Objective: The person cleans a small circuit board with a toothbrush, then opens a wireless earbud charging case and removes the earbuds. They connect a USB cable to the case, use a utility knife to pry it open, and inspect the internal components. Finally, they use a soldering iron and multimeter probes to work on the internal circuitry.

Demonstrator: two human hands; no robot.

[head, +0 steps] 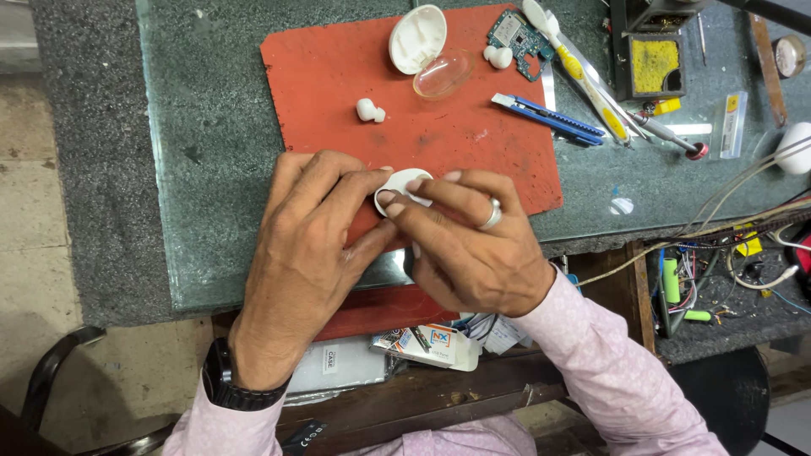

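Your left hand and right hand pinch a small white oval casing between narrow fingertips, over the near edge of the red mat. At 12 o'clock of it lies a white earbud; toward 1 o'clock, an open white case.

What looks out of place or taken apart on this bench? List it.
The earbud case is in pieces: a white shell and a clear oval cover lie apart on the red mat, a bare circuit board beside them. One earbud lies loose mid-mat. Both hands, left hand and right hand, pinch another white part.
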